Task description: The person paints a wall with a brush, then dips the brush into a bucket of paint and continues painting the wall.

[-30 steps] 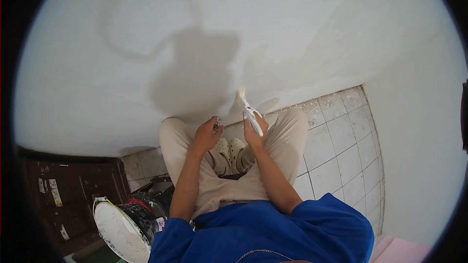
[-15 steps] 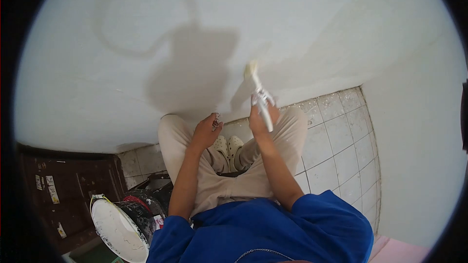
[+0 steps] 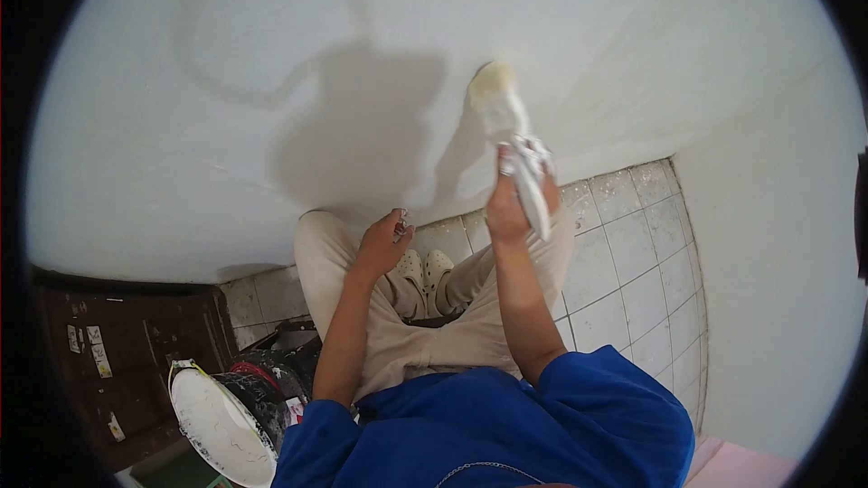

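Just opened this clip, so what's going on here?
A person sitting or crouching close to a pale wall has a paint-smeared brush gripped in the right hand. Its bristles are up at the wall and look to be touching it. The left hand, fingers curled and marked with white, is near the left knee; whether it holds anything is unclear. A paint-splattered bucket is at the person's left.

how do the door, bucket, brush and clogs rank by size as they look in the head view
1. Door
2. Bucket, partly hidden
3. Brush, partly covered by the right hand
4. Clogs, the pair together
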`<state>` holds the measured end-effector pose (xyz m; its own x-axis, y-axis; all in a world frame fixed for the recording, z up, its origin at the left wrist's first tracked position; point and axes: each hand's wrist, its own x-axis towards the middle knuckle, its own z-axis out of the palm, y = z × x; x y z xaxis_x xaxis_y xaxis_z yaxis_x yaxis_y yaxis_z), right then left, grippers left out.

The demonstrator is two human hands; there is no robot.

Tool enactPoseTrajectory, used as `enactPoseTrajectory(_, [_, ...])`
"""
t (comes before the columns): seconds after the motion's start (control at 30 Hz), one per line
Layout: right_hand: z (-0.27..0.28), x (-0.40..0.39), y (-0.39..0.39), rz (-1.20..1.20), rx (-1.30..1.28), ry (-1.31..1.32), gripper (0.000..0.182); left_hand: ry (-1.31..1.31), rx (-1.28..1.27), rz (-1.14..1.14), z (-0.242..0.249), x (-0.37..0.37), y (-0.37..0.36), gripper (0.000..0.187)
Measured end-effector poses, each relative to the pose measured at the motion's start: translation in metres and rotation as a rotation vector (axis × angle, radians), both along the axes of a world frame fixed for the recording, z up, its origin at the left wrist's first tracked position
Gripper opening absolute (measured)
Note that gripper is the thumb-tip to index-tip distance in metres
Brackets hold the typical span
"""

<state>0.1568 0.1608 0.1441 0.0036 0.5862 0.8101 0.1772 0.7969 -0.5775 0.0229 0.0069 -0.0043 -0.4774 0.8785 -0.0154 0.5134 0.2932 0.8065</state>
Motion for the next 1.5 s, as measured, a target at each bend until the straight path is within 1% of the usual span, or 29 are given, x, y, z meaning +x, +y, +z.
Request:
enactPoseTrajectory(0.03, [-0.022, -0.005, -0.001, 0.019, -0.037, -0.052, 0.016, 0.001, -0.001, 0.000, -0.001, 0.000, 0.001, 0.028])
enactPoseTrajectory(0.1, [-0.092, -0.009, -0.006, 0.059, -0.106, -0.152, 0.013, -0.003, 0.002, 0.003, -0.001, -0.002, 0.001, 0.028])
enactPoseTrajectory(0.17, [-0.135, 0.003, -0.022, 0.202, -0.347, -0.139, 0.013, -0.018, 0.003, 0.011, -0.001, -0.003, -0.002, 0.027])
enactPoseTrajectory(0.2, [-0.139, 0.006, -0.029, 0.272, -0.475, -0.137, 0.013, -0.019, -0.028, 0.013, 0.002, -0.002, -0.004, 0.027])
enactPoseTrajectory(0.27, [-0.145, 0.010, -0.026, 0.264, -0.454, -0.098, 0.015, -0.018, -0.091, 0.007, 0.008, -0.003, -0.005, 0.027])
enactPoseTrajectory(0.3, [-0.143, 0.010, -0.022, 0.257, -0.440, -0.076, 0.015, -0.012, -0.055, 0.009, 0.006, -0.005, -0.004, 0.028])
enactPoseTrajectory(0.33, [-0.110, 0.006, -0.013, 0.233, -0.233, -0.058, 0.013, -0.013, -0.020, 0.013, 0.001, -0.005, -0.003, 0.028])
enactPoseTrajectory(0.4, [-0.045, 0.006, -0.010, 0.098, -0.125, -0.046, 0.013, -0.027, 0.003, 0.012, -0.004, 0.001, -0.007, 0.028])
enactPoseTrajectory(0.43, [-0.022, 0.005, -0.008, 0.029, -0.066, -0.037, 0.013, -0.028, 0.002, 0.004, -0.003, 0.000, -0.006, 0.028])
enactPoseTrajectory(0.5, [0.004, 0.000, -0.002, 0.052, -0.058, 0.066, 0.013, -0.015, 0.001, -0.005, -0.002, -0.002, -0.002, 0.029])
enactPoseTrajectory(0.53, [0.009, -0.001, 0.000, 0.066, -0.052, 0.121, 0.013, -0.002, -0.001, -0.002, -0.004, -0.003, -0.001, 0.029])
enactPoseTrajectory(0.57, [0.000, -0.004, 0.000, 0.068, -0.064, 0.085, 0.013, 0.011, -0.005, 0.002, -0.006, -0.003, 0.000, 0.029])
enactPoseTrajectory(0.63, [-0.045, -0.012, -0.001, 0.075, -0.090, 0.013, 0.014, -0.002, 0.018, 0.013, -0.007, -0.001, -0.001, 0.028])
enactPoseTrajectory(0.67, [-0.068, -0.008, -0.005, 0.118, -0.163, -0.029, 0.012, -0.006, 0.030, 0.020, -0.007, -0.002, 0.000, 0.028])
enactPoseTrajectory(0.77, [-0.138, 0.008, -0.023, 0.169, -0.553, -0.132, 0.014, -0.025, -0.044, 0.025, 0.001, -0.003, -0.004, 0.027])
enactPoseTrajectory(0.87, [-0.175, 0.010, -0.017, 0.174, -1.239, 0.459, 0.018, -0.019, -0.008, 0.015, -0.006, -0.006, -0.008, 0.027])
enactPoseTrajectory(0.9, [-0.167, 0.007, -0.010, 0.190, -1.220, 0.561, 0.020, -0.008, -0.003, 0.013, -0.004, -0.007, -0.007, 0.026])
enactPoseTrajectory(0.97, [-0.118, 0.001, 0.015, 0.221, -1.180, 0.745, 0.025, 0.000, 0.006, 0.020, -0.002, -0.003, -0.007, 0.026])
enactPoseTrajectory(1.03, [-0.039, 0.003, 0.029, 0.206, -1.102, 0.849, 0.021, -0.010, -0.006, 0.011, -0.004, -0.003, -0.004, 0.026])
enactPoseTrajectory(1.1, [0.008, 0.015, 0.036, 0.304, -0.901, 1.009, 0.019, -0.017, -0.025, 0.002, -0.005, -0.003, -0.003, 0.027])
enactPoseTrajectory(1.17, [0.045, 0.021, 0.024, 0.338, -0.767, 0.996, 0.021, -0.023, -0.039, -0.011, -0.004, -0.001, -0.001, 0.027])
enactPoseTrajectory(1.2, [0.052, 0.023, 0.021, 0.353, -0.697, 0.990, 0.021, -0.026, -0.031, -0.019, -0.006, -0.001, 0.000, 0.027])
enactPoseTrajectory(1.23, [0.041, 0.017, 0.019, 0.284, -0.663, 0.892, 0.022, -0.026, -0.020, -0.027, -0.008, -0.002, 0.001, 0.027])
enactPoseTrajectory(1.3, [-0.014, -0.003, 0.022, 0.157, -0.591, 0.699, 0.022, -0.023, -0.031, -0.033, -0.006, -0.002, 0.003, 0.027])
enactPoseTrajectory(1.37, [-0.096, 0.000, 0.022, 0.086, -0.679, 0.456, 0.028, -0.016, -0.076, -0.023, 0.003, -0.001, 0.003, 0.027])
enactPoseTrajectory(1.4, [-0.130, 0.003, 0.017, 0.093, -0.861, 0.525, 0.025, -0.017, -0.071, -0.013, 0.003, -0.003, 0.004, 0.027])
enactPoseTrajectory(1.43, [-0.152, 0.006, 0.010, 0.099, -1.048, 0.590, 0.022, -0.021, -0.070, -0.003, 0.001, -0.003, 0.002, 0.027])
enactPoseTrajectory(1.5, [-0.158, 0.012, 0.001, 0.107, -1.209, 0.664, 0.022, -0.008, -0.074, 0.006, 0.000, 0.001, -0.004, 0.028])
